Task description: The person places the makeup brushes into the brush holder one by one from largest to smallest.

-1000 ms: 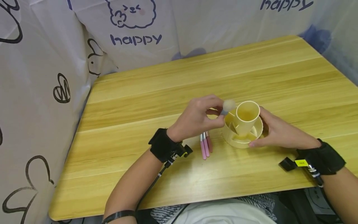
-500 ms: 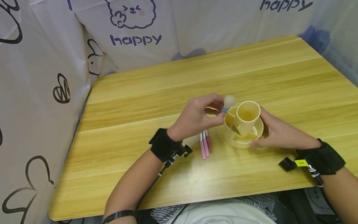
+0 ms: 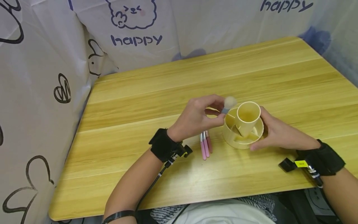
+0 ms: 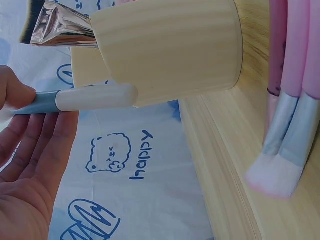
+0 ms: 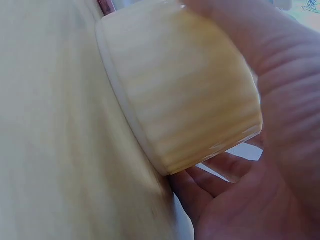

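My left hand [image 3: 198, 115] pinches a makeup brush [image 3: 230, 102] by its blue ferrule, between thumb and fingers. Its pale round bristles point up, and the white handle [image 4: 97, 98] runs beside the holder in the left wrist view. The cream compartmented brush holder [image 3: 230, 138] stands upright on the table, a tall round cup in its middle. My right hand [image 3: 282, 132] grips the holder's right side, thumb in front and fingers behind. A flat-headed brush [image 4: 65, 27] with a shiny copper ferrule sticks out of the holder. Several pink-handled brushes [image 3: 205, 144] lie left of the holder.
The wood-grain table [image 3: 139, 174] extends left and behind the hands. A white cloth [image 3: 195, 28] with drawings hangs along its back and left sides. Black straps with small cameras and cables sit on both wrists.
The brush in my left hand has risen slightly and its bristles show a little more. The right hand and holder stay almost in place.
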### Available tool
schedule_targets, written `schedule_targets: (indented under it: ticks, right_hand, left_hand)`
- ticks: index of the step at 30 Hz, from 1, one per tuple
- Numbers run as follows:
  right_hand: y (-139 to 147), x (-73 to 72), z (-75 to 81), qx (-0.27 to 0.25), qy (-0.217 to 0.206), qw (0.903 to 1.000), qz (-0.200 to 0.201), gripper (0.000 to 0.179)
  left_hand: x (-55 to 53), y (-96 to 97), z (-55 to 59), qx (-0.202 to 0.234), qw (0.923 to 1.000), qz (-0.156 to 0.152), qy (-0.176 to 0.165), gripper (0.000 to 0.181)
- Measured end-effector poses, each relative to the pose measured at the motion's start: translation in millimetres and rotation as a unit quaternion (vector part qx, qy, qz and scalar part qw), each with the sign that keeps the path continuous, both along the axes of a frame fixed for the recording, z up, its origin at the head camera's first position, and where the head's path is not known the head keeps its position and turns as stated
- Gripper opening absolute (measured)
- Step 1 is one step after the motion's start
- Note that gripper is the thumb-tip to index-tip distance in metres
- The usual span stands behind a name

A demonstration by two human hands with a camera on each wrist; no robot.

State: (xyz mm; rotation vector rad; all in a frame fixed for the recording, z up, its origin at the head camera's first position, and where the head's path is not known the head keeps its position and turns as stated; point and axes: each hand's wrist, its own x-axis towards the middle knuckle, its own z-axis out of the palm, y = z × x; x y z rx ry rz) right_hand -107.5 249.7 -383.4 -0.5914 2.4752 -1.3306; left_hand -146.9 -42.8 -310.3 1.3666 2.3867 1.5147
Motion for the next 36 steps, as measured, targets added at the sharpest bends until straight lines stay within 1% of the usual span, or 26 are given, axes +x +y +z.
schedule_targets:
  ticks: [4, 8, 11, 15, 18, 21, 25, 30, 36]
  right_hand:
    - [-0.8, -0.5, -0.4, 0.007, 0.011, 0.9999, -0.001, 0.117]
    - [-0.3, -0.6, 0.3, 0.006, 0.014, 0.9999, 0.001, 0.114]
    - [0.8, -0.3, 0.8, 0.008, 0.019, 0.9998, 0.007, 0.111]
    - [1.9, 0.5, 2.0, 0.025, 0.023, 0.9994, 0.010, 0.108]
    - [2.3, 1.0, 2.4, 0.041, 0.022, 0.9989, 0.009, 0.109]
    - [2.2, 1.0, 1.5, 0.032, 0.016, 0.9993, 0.012, 0.115]
    - [1.3, 0.8, 0.0, -0.004, 0.002, 1.0000, 0.008, 0.122]
    - [0.3, 1.1, 0.6, -0.024, -0.009, 0.9997, -0.001, 0.114]
    - [1.1, 1.3, 1.2, -0.010, 0.003, 0.9999, -0.001, 0.113]
  left_hand:
    - [-0.2, 0.4, 0.5, -0.003, 1.0000, -0.002, 0.002, 0.028]
    - [-0.8, 0.3, 1.0, -0.004, 1.0000, -0.001, 0.001, 0.028]
    - [-1.0, 0.1, 1.1, -0.005, 1.0000, -0.001, 0.000, 0.028]
    - [-0.8, -0.2, 1.0, -0.005, 1.0000, -0.002, -0.001, 0.027]
    - [-0.6, -0.2, 0.8, -0.004, 1.0000, -0.002, -0.003, 0.026]
    - [-0.3, 0.1, 0.7, -0.004, 1.0000, -0.002, -0.004, 0.025]
    - [-0.2, 0.6, 0.6, -0.002, 1.0000, -0.003, -0.005, 0.024]
    - [-0.3, 0.7, 0.4, -0.002, 1.0000, -0.004, -0.004, 0.024]
    - [-0.2, -0.2, 0.0, -0.005, 1.0000, -0.003, 0.003, 0.025]
